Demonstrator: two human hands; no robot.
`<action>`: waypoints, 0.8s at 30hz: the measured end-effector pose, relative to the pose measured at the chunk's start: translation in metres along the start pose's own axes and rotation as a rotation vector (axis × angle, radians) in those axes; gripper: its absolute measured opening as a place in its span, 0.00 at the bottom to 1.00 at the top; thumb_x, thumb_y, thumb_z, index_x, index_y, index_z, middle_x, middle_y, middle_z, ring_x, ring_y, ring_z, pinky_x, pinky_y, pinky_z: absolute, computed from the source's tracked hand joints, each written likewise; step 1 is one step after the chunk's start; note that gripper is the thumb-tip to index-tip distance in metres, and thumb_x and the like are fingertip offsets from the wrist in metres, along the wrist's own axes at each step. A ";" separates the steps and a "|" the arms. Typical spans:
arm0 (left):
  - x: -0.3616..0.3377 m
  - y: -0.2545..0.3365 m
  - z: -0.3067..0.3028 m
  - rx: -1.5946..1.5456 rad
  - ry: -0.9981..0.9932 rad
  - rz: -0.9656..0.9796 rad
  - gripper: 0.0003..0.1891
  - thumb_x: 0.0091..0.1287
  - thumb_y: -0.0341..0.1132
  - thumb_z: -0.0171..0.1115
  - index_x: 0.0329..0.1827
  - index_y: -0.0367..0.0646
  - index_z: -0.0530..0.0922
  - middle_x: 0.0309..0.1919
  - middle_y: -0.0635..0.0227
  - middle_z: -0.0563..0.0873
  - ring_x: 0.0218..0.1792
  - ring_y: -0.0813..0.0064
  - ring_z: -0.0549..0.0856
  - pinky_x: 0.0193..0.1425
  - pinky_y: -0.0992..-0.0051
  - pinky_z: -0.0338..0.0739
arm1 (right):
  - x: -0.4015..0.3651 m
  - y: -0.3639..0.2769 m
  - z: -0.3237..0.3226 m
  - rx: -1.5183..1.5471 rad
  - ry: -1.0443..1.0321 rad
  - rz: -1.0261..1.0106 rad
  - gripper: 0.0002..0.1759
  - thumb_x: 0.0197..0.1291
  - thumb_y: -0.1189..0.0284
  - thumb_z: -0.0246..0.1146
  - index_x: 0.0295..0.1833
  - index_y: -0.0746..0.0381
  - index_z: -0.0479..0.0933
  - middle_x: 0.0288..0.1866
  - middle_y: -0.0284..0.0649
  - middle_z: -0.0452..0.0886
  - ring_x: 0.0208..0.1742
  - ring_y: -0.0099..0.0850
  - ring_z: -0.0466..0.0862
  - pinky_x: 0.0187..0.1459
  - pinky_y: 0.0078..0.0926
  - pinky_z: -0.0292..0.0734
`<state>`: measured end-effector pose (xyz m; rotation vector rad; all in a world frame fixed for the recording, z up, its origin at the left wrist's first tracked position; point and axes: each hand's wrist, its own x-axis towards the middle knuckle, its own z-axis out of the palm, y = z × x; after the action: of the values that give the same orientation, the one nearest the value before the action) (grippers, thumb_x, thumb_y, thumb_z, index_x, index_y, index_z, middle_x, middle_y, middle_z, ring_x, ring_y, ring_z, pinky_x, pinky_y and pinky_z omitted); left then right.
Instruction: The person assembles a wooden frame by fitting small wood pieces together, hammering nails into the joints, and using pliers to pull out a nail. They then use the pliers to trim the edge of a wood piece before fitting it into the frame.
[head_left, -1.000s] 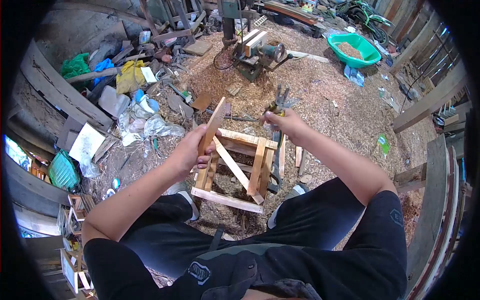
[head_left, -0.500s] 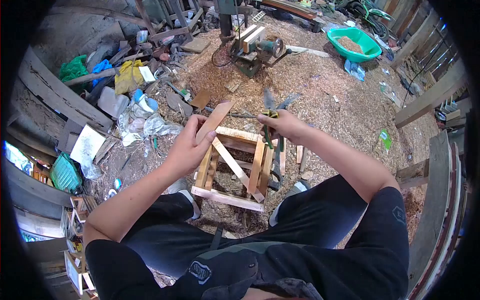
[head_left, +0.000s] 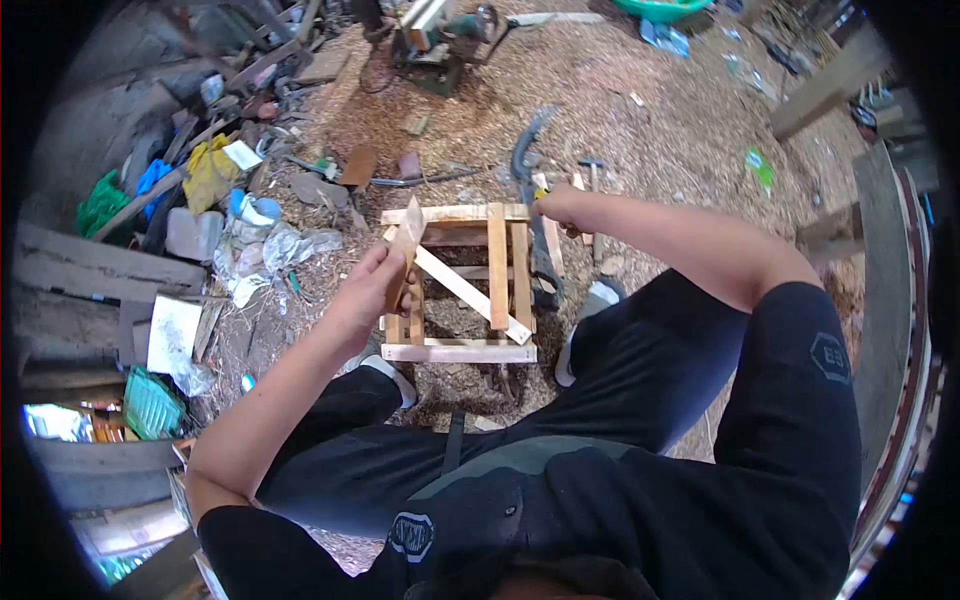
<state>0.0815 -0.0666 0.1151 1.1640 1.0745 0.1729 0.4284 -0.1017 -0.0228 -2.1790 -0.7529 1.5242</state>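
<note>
My left hand (head_left: 375, 290) is closed around a short wooden slat (head_left: 407, 238) with an angled tip pointing up and away. It is over the left side of a small wooden frame (head_left: 460, 353), which stands on the ground between my feet. A pale strip (head_left: 465, 287) lies diagonally across the frame, and an upright slat (head_left: 498, 265) stands near its right side. Just beyond the frame's far right corner, my right hand (head_left: 565, 207) is closed on a tool; only a yellow part (head_left: 541, 189) shows. Beside it lies a long dark curved tool (head_left: 522, 155).
A hammer (head_left: 592, 175) lies right of my right hand. Wood shavings cover the ground. A machine (head_left: 435, 60) stands at the far side. Plastic bags (head_left: 265, 250) and scraps are heaped on the left, with a green basket (head_left: 152, 402) nearby.
My view has tilted downward. My right hand, with its tool, has lowered to beside the dark curved tool. The slat in my left hand has turned more upright.
</note>
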 end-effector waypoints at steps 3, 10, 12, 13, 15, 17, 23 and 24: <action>0.012 -0.039 0.006 -0.001 0.016 -0.133 0.09 0.79 0.34 0.51 0.53 0.42 0.77 0.37 0.68 0.81 0.35 0.73 0.82 0.39 0.69 0.81 | 0.034 0.058 0.003 -0.179 0.025 0.100 0.14 0.65 0.66 0.65 0.41 0.70 0.80 0.26 0.46 0.76 0.23 0.35 0.75 0.22 0.42 0.70; 0.015 -0.066 0.040 -0.005 -0.079 -0.346 0.15 0.69 0.23 0.54 0.57 0.37 0.78 0.42 0.62 0.83 0.43 0.66 0.86 0.50 0.60 0.87 | 0.030 0.114 -0.013 -0.389 0.068 0.168 0.26 0.61 0.58 0.72 0.50 0.73 0.82 0.36 0.52 0.85 0.31 0.45 0.85 0.32 0.52 0.80; 0.025 -0.052 0.038 0.047 -0.144 -0.266 0.18 0.69 0.21 0.54 0.61 0.35 0.79 0.45 0.61 0.84 0.45 0.66 0.86 0.56 0.60 0.86 | 0.028 0.116 -0.019 -0.428 0.271 -0.071 0.35 0.60 0.56 0.72 0.62 0.72 0.76 0.48 0.60 0.87 0.47 0.52 0.90 0.48 0.50 0.84; 0.022 -0.037 0.041 0.027 -0.142 -0.228 0.19 0.70 0.21 0.54 0.63 0.35 0.78 0.46 0.61 0.84 0.46 0.66 0.86 0.56 0.61 0.86 | 0.042 0.126 -0.022 -0.314 0.260 -0.121 0.43 0.59 0.56 0.72 0.72 0.70 0.66 0.60 0.66 0.84 0.61 0.58 0.87 0.61 0.47 0.82; 0.019 -0.020 0.046 -0.014 -0.105 -0.145 0.22 0.71 0.20 0.53 0.68 0.33 0.76 0.50 0.63 0.84 0.48 0.68 0.86 0.56 0.65 0.86 | 0.066 0.143 -0.017 -0.426 0.399 -0.193 0.33 0.61 0.54 0.69 0.59 0.72 0.75 0.53 0.65 0.87 0.56 0.57 0.89 0.57 0.48 0.84; 0.027 -0.014 0.042 -0.041 -0.119 -0.084 0.22 0.71 0.19 0.53 0.68 0.34 0.76 0.52 0.62 0.84 0.49 0.68 0.86 0.56 0.65 0.86 | 0.079 0.147 -0.011 -0.611 0.548 -0.227 0.27 0.62 0.56 0.65 0.48 0.73 0.85 0.50 0.66 0.89 0.56 0.57 0.90 0.59 0.49 0.85; 0.032 -0.013 0.030 -0.088 -0.017 0.079 0.26 0.76 0.18 0.55 0.77 0.33 0.71 0.57 0.62 0.85 0.53 0.68 0.87 0.61 0.65 0.87 | 0.055 0.065 -0.046 -0.549 0.463 -0.418 0.23 0.63 0.64 0.64 0.58 0.68 0.85 0.58 0.61 0.89 0.60 0.55 0.89 0.62 0.46 0.84; 0.034 -0.013 0.026 -0.092 -0.020 0.080 0.26 0.76 0.18 0.55 0.77 0.33 0.71 0.57 0.62 0.85 0.53 0.68 0.87 0.61 0.65 0.87 | 0.039 0.042 -0.044 -0.474 0.468 -0.525 0.24 0.67 0.61 0.63 0.59 0.68 0.85 0.57 0.59 0.89 0.58 0.52 0.90 0.61 0.45 0.84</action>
<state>0.1136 -0.0692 0.0842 1.1246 0.9930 0.2697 0.4888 -0.1108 -0.0611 -2.2572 -1.4687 0.5860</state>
